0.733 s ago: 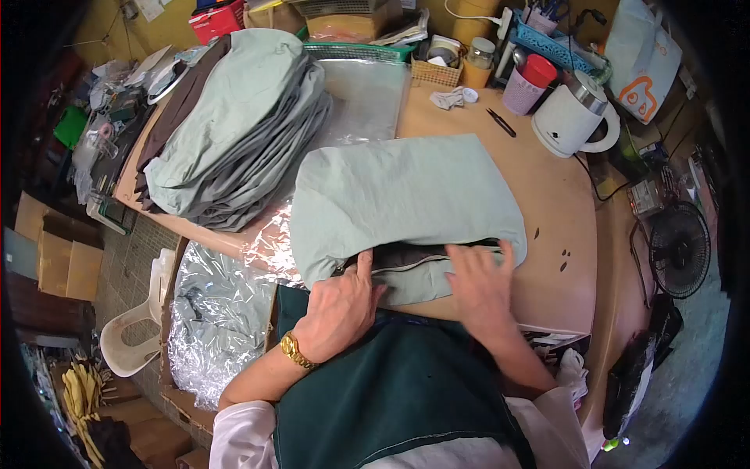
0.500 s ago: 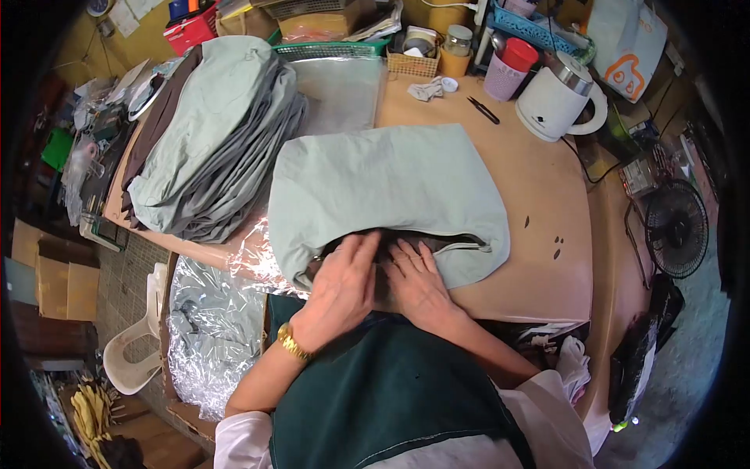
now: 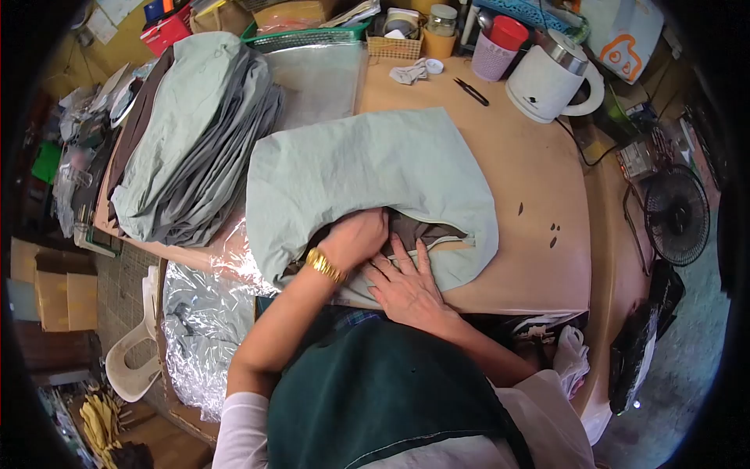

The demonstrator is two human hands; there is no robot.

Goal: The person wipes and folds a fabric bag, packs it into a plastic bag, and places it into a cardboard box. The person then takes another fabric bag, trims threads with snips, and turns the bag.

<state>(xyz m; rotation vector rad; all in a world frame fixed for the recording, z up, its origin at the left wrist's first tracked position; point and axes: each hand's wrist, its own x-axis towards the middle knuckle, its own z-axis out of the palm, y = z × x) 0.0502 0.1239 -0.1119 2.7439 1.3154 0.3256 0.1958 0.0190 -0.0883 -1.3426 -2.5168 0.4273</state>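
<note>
Left hand [image 3: 358, 237] has moved deeper into the bag [image 3: 367, 164], its grip hidden; right hand [image 3: 412, 291] lies spread, grasping nothing: keep the bag flat beneath it.

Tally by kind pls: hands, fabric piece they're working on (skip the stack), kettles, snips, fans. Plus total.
Hands: 2 (left hand, right hand)
Fabric piece: 1
Kettle: 1
Snips: 1
Fan: 1
Total: 6
</note>
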